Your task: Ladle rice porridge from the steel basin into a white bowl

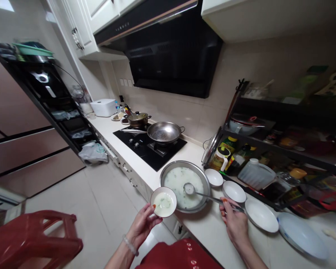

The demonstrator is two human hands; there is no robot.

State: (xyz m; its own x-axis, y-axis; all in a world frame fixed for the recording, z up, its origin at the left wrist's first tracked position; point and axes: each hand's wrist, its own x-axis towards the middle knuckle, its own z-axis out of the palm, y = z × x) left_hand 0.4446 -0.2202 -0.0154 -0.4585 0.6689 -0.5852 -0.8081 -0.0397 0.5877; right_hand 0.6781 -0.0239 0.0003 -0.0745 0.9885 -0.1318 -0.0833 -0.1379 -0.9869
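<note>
My left hand (142, 225) grips a small white bowl (164, 202) holding pale soup, just off the counter's front edge. My right hand (233, 220) is closed on the handle of a metal ladle (189, 189), whose scoop rests in the pale soup inside a large steel basin (184, 185) on the white counter (212, 228). The bowl touches or nearly touches the basin's near rim.
Two empty small white bowls (214, 177) (234, 191) and two white plates (261, 215) (302, 234) line the counter to the right. A steel wok (164, 132) and a lidded pot (137, 119) sit on the black hob. A condiment rack (268, 157) stands behind. A red stool (30, 239) stands on the floor at the left.
</note>
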